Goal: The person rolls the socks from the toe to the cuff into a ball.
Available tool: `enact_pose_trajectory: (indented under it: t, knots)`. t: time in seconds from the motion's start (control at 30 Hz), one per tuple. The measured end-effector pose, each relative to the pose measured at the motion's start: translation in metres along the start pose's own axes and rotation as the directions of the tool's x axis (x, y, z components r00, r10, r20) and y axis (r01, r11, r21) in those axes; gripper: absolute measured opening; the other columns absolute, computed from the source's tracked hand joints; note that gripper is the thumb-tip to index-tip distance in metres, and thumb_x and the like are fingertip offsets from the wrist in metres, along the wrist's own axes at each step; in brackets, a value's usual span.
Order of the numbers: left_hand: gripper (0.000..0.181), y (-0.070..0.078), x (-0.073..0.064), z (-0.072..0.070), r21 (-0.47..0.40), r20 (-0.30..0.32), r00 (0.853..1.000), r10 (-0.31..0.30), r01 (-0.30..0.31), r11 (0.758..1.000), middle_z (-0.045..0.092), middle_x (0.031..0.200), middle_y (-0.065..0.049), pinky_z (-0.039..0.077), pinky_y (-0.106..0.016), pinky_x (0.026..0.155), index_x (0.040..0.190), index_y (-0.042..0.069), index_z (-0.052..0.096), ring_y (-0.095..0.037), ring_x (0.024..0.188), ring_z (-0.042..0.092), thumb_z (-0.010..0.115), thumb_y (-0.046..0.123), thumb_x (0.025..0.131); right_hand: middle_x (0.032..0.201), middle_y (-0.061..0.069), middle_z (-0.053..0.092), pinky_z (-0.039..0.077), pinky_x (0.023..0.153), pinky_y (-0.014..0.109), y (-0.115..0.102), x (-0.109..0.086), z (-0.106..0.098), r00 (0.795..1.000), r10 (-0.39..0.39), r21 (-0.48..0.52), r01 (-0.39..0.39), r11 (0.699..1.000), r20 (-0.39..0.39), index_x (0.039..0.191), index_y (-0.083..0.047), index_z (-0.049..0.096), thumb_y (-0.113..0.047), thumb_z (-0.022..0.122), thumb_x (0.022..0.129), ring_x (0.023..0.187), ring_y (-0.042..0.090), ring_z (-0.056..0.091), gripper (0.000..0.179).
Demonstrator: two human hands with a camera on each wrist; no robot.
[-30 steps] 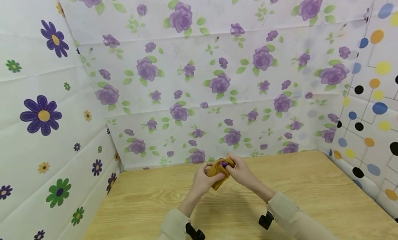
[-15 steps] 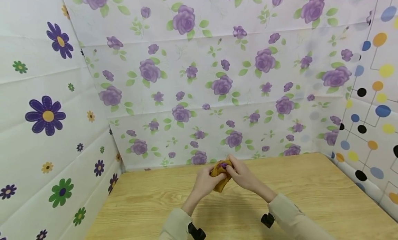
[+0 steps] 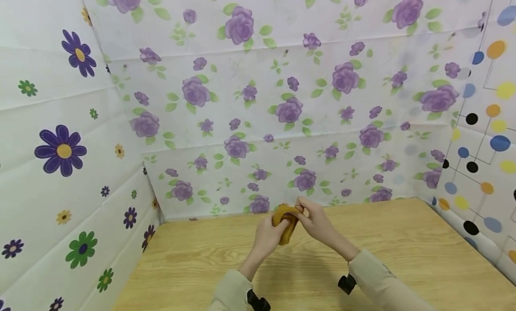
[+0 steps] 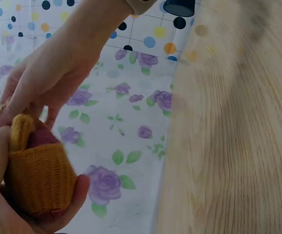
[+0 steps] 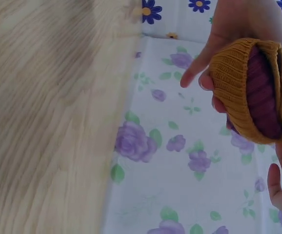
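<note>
Both hands hold up a mustard ribbed-knit sock bundle over the table, with purple knit tucked inside its turned cuff. In the head view my left hand grips its left side, thumb pressed into the opening. My right hand pinches the cuff's right edge between thumb and fingers. The right wrist view shows the mustard cuff spread around the purple knit, the left fingers beneath it. From the left wrist the ribbed outer face of the bundle shows, the right hand at its upper end.
The wood-grain table lies beneath the hands. A purple-rose sheet hangs behind it, a flower-print sheet on the left and a dotted sheet on the right. Dark wrist cameras sit below the cuffs.
The mustard cuff has been pulled open and up to the right, forming a wider band. In the head view the purple bit seen earlier at the top is now hidden.
</note>
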State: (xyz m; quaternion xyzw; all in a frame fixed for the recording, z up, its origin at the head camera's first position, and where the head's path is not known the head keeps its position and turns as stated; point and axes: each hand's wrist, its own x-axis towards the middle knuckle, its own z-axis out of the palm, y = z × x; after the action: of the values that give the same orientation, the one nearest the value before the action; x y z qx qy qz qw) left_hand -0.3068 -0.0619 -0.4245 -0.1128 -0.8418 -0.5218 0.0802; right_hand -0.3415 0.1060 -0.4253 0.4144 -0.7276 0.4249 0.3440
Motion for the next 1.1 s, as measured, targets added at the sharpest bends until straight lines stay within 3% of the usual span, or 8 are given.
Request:
enact_pose_trajectory:
  t: [0.13,0.33,0.43,0.57,0.67,0.87,1.0,1.1]
  knots:
    - [0.032,0.001,0.002,0.003,-0.029,-0.093,0.995,-0.023,0.020,0.999,0.058,0.073,-0.004,0.043,-0.025,0.053,0.096,0.004,0.062,-0.011,0.061,0.052,0.058,0.036,0.090,0.064,-0.004,0.037,0.031,0.050,0.015,-0.001,0.002,-0.002,0.999,-0.052,-0.092,0.051,0.994,-0.003,0.074,-0.012,0.041,0.001,0.070,0.084,0.056,-0.002,0.030,0.033]
    - [0.043,0.001,0.003,0.001,-0.253,0.066,0.998,0.015,0.002,0.967,0.064,0.102,-0.013,0.049,-0.025,0.069,0.122,0.000,0.054,-0.012,0.082,0.059,0.052,0.037,0.099,0.075,-0.004,0.049,0.046,0.056,0.021,-0.001,0.002,0.000,0.998,0.055,-0.103,-0.057,0.993,-0.019,0.088,-0.008,0.048,0.000,0.067,0.088,0.067,0.004,0.054,0.021]
    - [0.045,-0.003,0.003,0.001,-0.403,0.117,0.993,-0.014,0.061,0.913,0.063,0.109,-0.013,0.051,-0.024,0.074,0.129,-0.001,0.048,-0.010,0.087,0.060,0.051,0.033,0.100,0.079,-0.002,0.056,0.051,0.059,0.021,-0.003,-0.004,0.004,0.988,0.154,-0.088,-0.153,0.984,0.014,0.096,-0.008,0.051,-0.004,0.062,0.093,0.068,0.007,0.058,0.012]
    - [0.050,-0.009,0.003,-0.001,-0.582,0.172,0.984,-0.043,0.137,0.802,0.060,0.116,-0.011,0.053,-0.027,0.083,0.136,-0.001,0.042,-0.011,0.096,0.061,0.050,0.034,0.101,0.079,0.002,0.064,0.053,0.059,0.019,-0.006,-0.014,0.010,0.970,0.240,-0.083,-0.236,0.968,0.040,0.099,-0.005,0.057,-0.006,0.058,0.096,0.067,0.009,0.063,0.004]
    - [0.054,-0.011,0.002,-0.004,-0.622,0.217,0.976,-0.019,0.154,0.767,0.055,0.123,-0.012,0.053,-0.031,0.090,0.139,0.000,0.038,-0.014,0.104,0.060,0.051,0.035,0.101,0.078,0.003,0.068,0.052,0.057,0.018,-0.010,-0.017,0.012,0.961,0.274,-0.090,-0.270,0.959,0.032,0.099,-0.003,0.062,-0.004,0.059,0.095,0.065,0.006,0.063,0.005]
    - [0.054,-0.015,0.000,-0.005,-0.537,0.220,0.975,-0.021,0.139,0.832,0.054,0.124,-0.015,0.053,-0.034,0.089,0.137,0.002,0.038,-0.016,0.104,0.059,0.063,0.024,0.094,0.071,-0.001,0.064,0.045,0.051,0.018,-0.013,-0.013,0.009,0.957,0.288,-0.130,-0.284,0.950,0.014,0.094,-0.006,0.067,0.003,0.062,0.088,0.057,-0.002,0.050,0.012]
    - [0.048,-0.017,0.002,-0.001,-0.410,0.041,0.997,-0.063,0.074,0.909,0.060,0.117,-0.017,0.054,-0.032,0.082,0.129,-0.001,0.048,-0.018,0.097,0.061,0.067,0.019,0.090,0.068,-0.004,0.060,0.042,0.049,0.018,-0.015,-0.013,0.008,0.974,0.226,-0.118,-0.221,0.968,0.025,0.089,-0.008,0.066,0.006,0.061,0.085,0.055,-0.003,0.045,0.015]
    - [0.043,-0.019,0.003,0.004,-0.287,-0.094,0.994,-0.053,0.024,0.958,0.063,0.110,-0.017,0.054,-0.033,0.079,0.124,0.000,0.052,-0.021,0.094,0.062,0.069,0.014,0.087,0.066,-0.004,0.060,0.042,0.049,0.017,-0.017,-0.017,0.010,0.987,0.160,-0.097,-0.158,0.983,0.018,0.085,-0.008,0.066,0.007,0.062,0.082,0.055,-0.003,0.045,0.016]
